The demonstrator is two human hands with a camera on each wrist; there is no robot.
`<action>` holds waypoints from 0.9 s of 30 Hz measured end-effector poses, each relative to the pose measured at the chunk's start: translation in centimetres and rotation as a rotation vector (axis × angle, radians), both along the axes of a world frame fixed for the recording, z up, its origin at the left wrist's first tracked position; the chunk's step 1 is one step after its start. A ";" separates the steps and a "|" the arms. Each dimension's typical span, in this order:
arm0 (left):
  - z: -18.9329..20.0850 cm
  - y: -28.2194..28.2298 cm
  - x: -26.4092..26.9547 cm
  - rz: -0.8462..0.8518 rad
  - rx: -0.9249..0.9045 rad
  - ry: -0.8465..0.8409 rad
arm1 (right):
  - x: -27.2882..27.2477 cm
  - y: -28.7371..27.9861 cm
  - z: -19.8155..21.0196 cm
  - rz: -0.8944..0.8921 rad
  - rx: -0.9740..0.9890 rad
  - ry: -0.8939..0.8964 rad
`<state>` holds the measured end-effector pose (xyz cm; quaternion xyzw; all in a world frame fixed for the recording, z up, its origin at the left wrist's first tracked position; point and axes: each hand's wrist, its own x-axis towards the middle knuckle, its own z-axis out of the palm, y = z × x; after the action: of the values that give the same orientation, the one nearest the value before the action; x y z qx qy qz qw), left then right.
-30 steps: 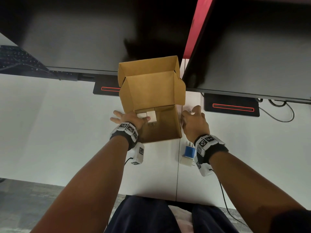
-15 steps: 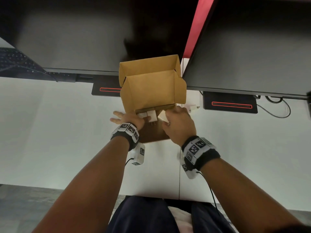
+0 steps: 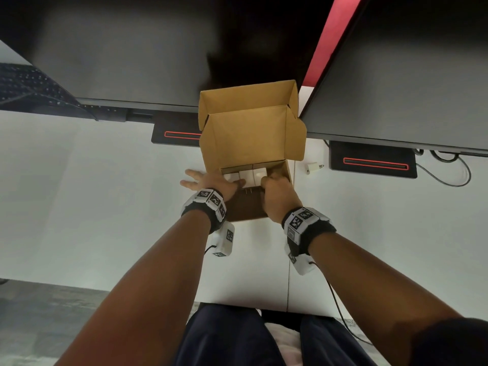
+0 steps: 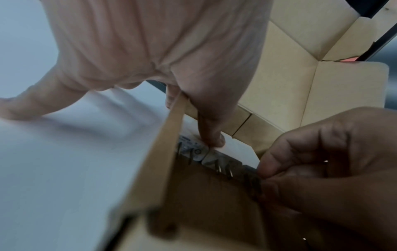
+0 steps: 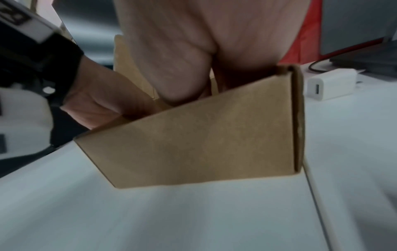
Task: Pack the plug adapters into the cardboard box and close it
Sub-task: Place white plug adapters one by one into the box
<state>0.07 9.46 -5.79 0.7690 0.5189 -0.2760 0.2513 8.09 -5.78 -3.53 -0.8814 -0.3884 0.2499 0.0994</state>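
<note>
The open cardboard box (image 3: 289,170) stands on the white table with its lid (image 3: 245,138) raised. White plug adapters (image 3: 247,177) lie in a row along its far wall, prongs toward me (image 4: 193,151). My left hand (image 3: 211,179) straddles the left wall (image 4: 163,152), its thumb (image 4: 212,135) pressing on an adapter inside and its fingers spread on the table outside. My right hand (image 3: 269,180) is inside the box, fingers curled and pinching an adapter (image 4: 253,180) at the right end of the row. In the right wrist view the box's near wall (image 5: 193,139) hides those fingertips.
One white adapter (image 3: 313,167) lies loose on the table right of the box (image 5: 330,86). Two dark monitors (image 3: 396,88) hang over the back, their stands (image 3: 372,162) lit with red strips. A keyboard (image 3: 23,85) sits far left and a cable (image 3: 449,178) far right.
My right hand took an adapter from the table right of the box and carried it left, down into the box. The left hand stayed on the left wall.
</note>
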 end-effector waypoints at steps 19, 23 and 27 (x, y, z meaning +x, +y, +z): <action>3.4 0.2 -0.6 0.010 -0.091 -0.044 | 8.1 -7.7 1.5 -0.272 0.043 -0.076; 3.6 0.7 -1.5 0.002 -0.080 -0.064 | 9.0 -7.2 -0.3 -0.088 -0.091 -0.073; 2.7 1.2 -2.3 0.028 -0.090 -0.075 | 8.0 -7.6 -1.3 -0.153 -0.042 -0.066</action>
<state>-2.19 10.66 -3.14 0.7594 0.5070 -0.2665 0.3087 16.07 -13.37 -4.84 -0.9180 -0.3178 0.2205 0.0870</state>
